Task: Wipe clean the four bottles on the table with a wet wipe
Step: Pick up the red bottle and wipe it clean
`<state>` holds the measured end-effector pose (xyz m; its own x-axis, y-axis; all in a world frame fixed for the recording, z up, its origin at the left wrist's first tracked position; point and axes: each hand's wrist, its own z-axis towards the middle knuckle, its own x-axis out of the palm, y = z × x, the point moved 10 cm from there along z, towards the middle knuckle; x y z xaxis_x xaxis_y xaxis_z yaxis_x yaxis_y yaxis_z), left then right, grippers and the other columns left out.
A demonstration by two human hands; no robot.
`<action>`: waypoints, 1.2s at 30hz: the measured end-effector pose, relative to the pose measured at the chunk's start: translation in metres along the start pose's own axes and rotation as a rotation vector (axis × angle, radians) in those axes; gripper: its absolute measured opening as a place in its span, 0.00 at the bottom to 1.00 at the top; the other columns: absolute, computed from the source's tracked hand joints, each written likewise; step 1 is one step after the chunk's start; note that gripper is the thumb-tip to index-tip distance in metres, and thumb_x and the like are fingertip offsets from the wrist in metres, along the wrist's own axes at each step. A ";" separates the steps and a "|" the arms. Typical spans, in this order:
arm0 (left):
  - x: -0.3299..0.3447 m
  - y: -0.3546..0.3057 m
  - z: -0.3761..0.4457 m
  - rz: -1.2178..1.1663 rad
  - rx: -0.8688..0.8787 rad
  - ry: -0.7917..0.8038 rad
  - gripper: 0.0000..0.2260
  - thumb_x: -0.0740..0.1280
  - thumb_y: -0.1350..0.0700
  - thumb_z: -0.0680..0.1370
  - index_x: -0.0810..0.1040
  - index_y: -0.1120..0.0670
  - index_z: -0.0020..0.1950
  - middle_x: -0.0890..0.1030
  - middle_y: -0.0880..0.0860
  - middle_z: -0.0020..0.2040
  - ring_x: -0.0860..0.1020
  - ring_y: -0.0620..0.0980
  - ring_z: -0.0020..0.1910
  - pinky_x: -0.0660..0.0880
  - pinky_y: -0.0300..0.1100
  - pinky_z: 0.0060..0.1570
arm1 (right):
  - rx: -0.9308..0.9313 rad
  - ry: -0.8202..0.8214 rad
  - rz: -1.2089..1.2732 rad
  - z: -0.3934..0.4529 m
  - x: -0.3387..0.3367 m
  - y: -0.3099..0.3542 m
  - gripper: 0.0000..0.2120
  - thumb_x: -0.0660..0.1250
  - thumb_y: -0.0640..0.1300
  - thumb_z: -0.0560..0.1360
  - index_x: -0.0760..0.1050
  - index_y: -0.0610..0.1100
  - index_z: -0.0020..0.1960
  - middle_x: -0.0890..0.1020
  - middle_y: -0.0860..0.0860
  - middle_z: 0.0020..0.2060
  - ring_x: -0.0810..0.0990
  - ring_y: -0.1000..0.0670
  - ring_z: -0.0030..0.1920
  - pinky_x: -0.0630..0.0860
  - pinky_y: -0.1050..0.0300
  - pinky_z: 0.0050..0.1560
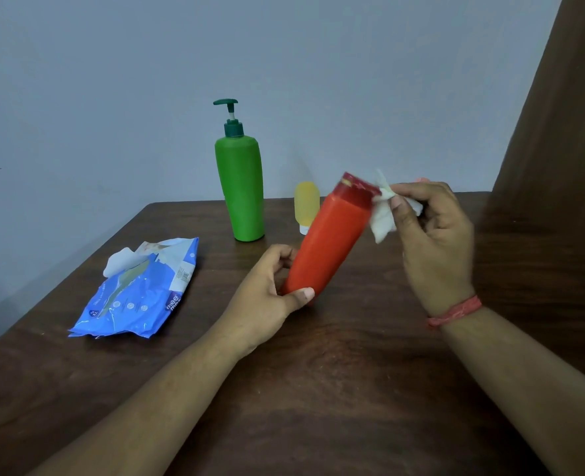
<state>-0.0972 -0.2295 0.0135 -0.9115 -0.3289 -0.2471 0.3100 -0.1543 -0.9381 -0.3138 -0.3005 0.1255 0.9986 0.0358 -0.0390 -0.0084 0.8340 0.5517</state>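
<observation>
Red bottle [329, 238] was held tilted above the tabletop [318, 389], near its middle. Long axis ran from the base, low and toward the near-left, up to the cap, high and toward the far-right. Left hand [270, 297] gripped the base end, thumb across the near side, fingers curled behind. Right hand [435, 231] sat at the cap end, just right of it, pinching a crumpled wipe [384, 218] between thumb and fingers. Wipe touched the shoulder below the cap, on the side facing the right hand.

So each hand had one end: left the lower, right the upper. The bottle lay between them. Judged: the wiping stroke would run along that axis, from cap down toward the left hand, or around the neck. The left hand could turn the bottle to bring fresh faces to the wipe.

Green pump bottle [241, 187] stood upright toward the far edge, beyond the hands. Small yellow bottle [306, 204] stood just right of it, cap down, partly hidden behind the red one. A fourth bottle was not seen. Blue wipe pack [140, 290] lay by the left edge, flap open, a sheet sticking out.
</observation>
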 end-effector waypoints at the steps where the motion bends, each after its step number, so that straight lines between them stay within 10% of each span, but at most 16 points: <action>1: 0.005 0.002 -0.001 -0.088 -0.017 0.023 0.20 0.76 0.56 0.70 0.76 0.39 0.57 0.82 0.43 0.58 0.81 0.49 0.59 0.78 0.50 0.61 | 0.006 0.033 -0.002 -0.001 0.005 -0.001 0.07 0.67 0.35 0.79 0.79 0.44 0.54 0.79 0.55 0.47 0.78 0.56 0.52 0.75 0.41 0.60; 9: 0.005 0.015 -0.002 -0.499 -0.138 0.006 0.23 0.76 0.59 0.70 0.75 0.53 0.63 0.83 0.53 0.61 0.83 0.55 0.59 0.82 0.51 0.52 | -0.175 0.508 -0.152 -0.042 0.068 0.006 0.07 0.72 0.33 0.74 0.83 0.40 0.52 0.80 0.48 0.48 0.80 0.52 0.51 0.78 0.56 0.51; 14: 0.012 0.015 -0.004 -0.598 -0.172 0.024 0.24 0.77 0.60 0.70 0.74 0.57 0.63 0.84 0.56 0.60 0.83 0.57 0.59 0.82 0.50 0.51 | -0.093 0.342 -0.164 -0.036 0.062 0.003 0.05 0.72 0.33 0.74 0.83 0.39 0.49 0.79 0.50 0.47 0.79 0.54 0.49 0.75 0.62 0.48; 19: -0.001 0.015 -0.004 -0.714 -0.181 -0.077 0.22 0.73 0.62 0.71 0.73 0.61 0.63 0.84 0.60 0.59 0.85 0.56 0.55 0.82 0.50 0.48 | -0.183 0.677 -0.146 -0.063 0.090 0.012 0.06 0.73 0.34 0.74 0.83 0.40 0.51 0.80 0.49 0.47 0.80 0.54 0.48 0.76 0.61 0.49; 36: 0.007 0.016 -0.006 -0.980 -0.297 -0.071 0.19 0.72 0.59 0.74 0.73 0.66 0.61 0.84 0.64 0.58 0.85 0.59 0.56 0.83 0.51 0.48 | -0.385 0.572 -0.384 -0.059 0.087 0.029 0.03 0.69 0.37 0.77 0.81 0.39 0.50 0.79 0.47 0.45 0.77 0.49 0.45 0.76 0.52 0.43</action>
<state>-0.1004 -0.2292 -0.0047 -0.7069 -0.2390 0.6657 -0.6502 -0.1509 -0.7446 -0.2300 -0.2408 0.0890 0.7543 -0.1029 -0.6484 0.2099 0.9736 0.0896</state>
